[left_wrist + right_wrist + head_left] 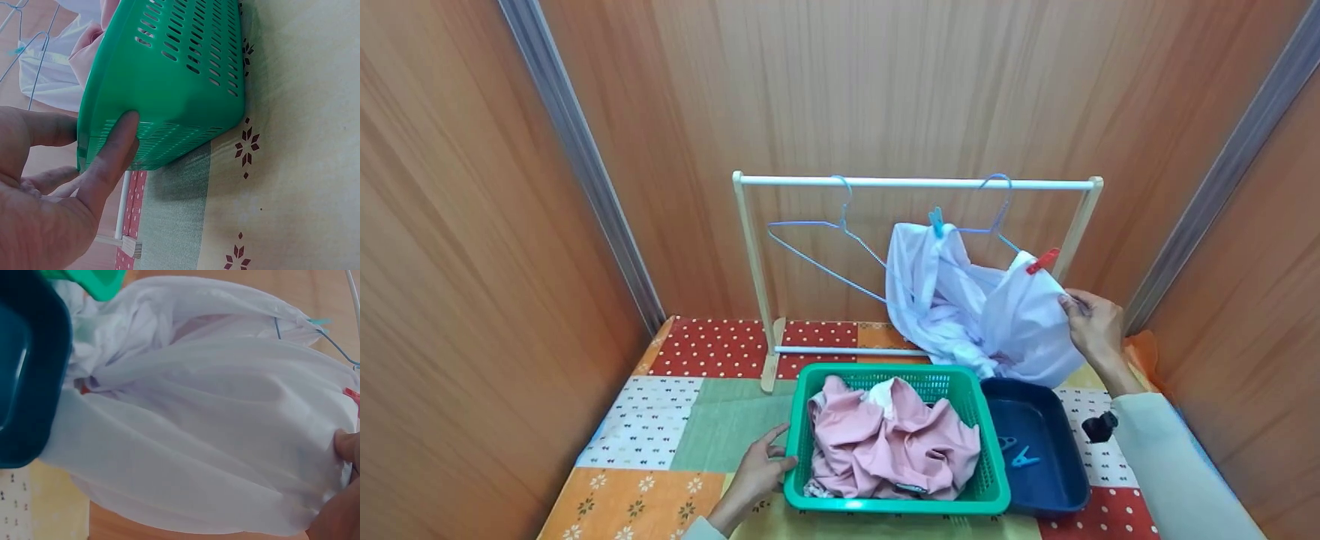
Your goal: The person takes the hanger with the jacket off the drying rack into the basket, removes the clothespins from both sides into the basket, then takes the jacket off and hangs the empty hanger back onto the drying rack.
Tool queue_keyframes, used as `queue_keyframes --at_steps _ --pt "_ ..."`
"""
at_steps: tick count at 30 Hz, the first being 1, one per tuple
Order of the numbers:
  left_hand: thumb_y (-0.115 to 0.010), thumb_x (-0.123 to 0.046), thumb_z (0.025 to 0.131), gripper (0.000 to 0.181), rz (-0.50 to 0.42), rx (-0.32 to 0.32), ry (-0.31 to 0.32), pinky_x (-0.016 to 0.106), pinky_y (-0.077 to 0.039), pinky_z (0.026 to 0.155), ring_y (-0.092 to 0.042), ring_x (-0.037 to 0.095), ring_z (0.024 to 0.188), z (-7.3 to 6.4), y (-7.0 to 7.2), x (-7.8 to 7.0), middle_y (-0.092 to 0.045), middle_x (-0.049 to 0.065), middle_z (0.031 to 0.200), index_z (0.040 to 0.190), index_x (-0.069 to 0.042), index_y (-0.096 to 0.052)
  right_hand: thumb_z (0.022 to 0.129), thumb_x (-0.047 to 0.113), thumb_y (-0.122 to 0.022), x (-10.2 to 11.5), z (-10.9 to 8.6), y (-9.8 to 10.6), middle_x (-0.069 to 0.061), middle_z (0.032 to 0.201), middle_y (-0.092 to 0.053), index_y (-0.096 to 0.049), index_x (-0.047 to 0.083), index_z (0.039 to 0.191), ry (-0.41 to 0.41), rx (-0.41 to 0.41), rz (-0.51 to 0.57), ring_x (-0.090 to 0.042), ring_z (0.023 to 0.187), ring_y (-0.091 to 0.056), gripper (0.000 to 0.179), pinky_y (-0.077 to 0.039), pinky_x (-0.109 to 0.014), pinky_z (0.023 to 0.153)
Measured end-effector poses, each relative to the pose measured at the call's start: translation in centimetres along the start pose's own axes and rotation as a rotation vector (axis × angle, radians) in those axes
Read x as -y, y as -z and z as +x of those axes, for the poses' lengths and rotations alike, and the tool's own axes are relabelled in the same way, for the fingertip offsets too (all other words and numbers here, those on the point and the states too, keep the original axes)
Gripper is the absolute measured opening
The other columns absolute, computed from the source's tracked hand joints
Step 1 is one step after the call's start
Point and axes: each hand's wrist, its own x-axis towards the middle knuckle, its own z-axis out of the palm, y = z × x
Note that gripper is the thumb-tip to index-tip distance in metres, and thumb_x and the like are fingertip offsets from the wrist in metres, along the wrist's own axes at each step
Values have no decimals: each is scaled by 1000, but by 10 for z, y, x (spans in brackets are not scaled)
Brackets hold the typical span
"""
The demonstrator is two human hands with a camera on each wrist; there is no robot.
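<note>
A pale lilac-white garment [1024,322] hangs from a blue wire hanger [997,214]. A turquoise clothespin [936,223] and a red clothespin [1043,261] are clipped on it. My right hand [1095,322] pinches the garment's right edge, just below the red pin; the right wrist view [343,495] shows only part of that hand. Down at the left, my left hand [761,466] holds the side of a green basket [898,505], thumb at the rim and fingers against the outer wall [169,84]. Crumpled pink clothing [896,442] with a white patch fills the basket.
A second wire hanger [825,259] hangs bare at the left of the rack's white rail [915,182]. Beside the basket, a dark blue tray [1046,450] contains a blue clothespin [1024,457]. Wood-grain panels [810,90] enclose the patterned cloth surface [652,420].
</note>
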Motion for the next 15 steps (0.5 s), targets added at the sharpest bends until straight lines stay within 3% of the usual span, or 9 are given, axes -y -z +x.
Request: queue_keyframes --at_steps 15 --pt "-61 -6 93 66 -14 11 -10 41 -60 68 -70 23 92 -1 1 2 -66 20 116 152 -5 -31 98 22 -60 -16 -25 -14 -26 118 -67 -68 -3 118 14 26 2 -44 110 -63 33 -47 -55 95"
